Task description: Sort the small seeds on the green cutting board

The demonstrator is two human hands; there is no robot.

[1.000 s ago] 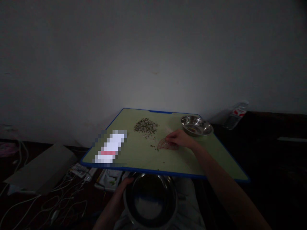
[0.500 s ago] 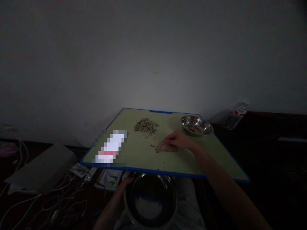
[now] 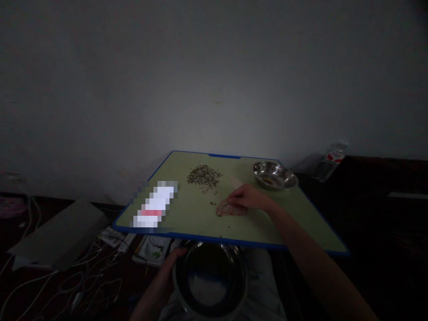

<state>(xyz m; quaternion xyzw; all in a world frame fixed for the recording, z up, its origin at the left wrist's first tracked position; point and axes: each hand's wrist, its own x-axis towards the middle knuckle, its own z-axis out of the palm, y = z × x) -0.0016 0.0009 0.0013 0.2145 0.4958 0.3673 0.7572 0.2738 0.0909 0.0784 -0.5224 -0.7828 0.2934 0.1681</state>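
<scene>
My right hand (image 3: 249, 196) is closed on a clear, half-round protractor (image 3: 231, 208), held low over the pale green tabletop (image 3: 187, 211). A few dark grains lie by the protractor's left end. Farther back is a loose pile of mixed dark and pale grains (image 3: 204, 175), too small to name. Below the table's front edge, my left hand (image 3: 175, 256) grips the left rim of a large metal bowl (image 3: 243, 285) on my lap. The inside of this bowl is too dark to make out.
A smaller steel bowl (image 3: 276, 176) stands at the table's back right, with something yellowish inside. At the left lies a blurred-out bright phone-like screen (image 3: 155, 207). A grey box (image 3: 60, 232) and tangled white cables (image 3: 80, 276) are on the floor at left. A wall rises behind.
The protractor has shifted slightly toward me and to the left with my right hand, its outline now clearer. My left hand and the large bowl have stayed put.
</scene>
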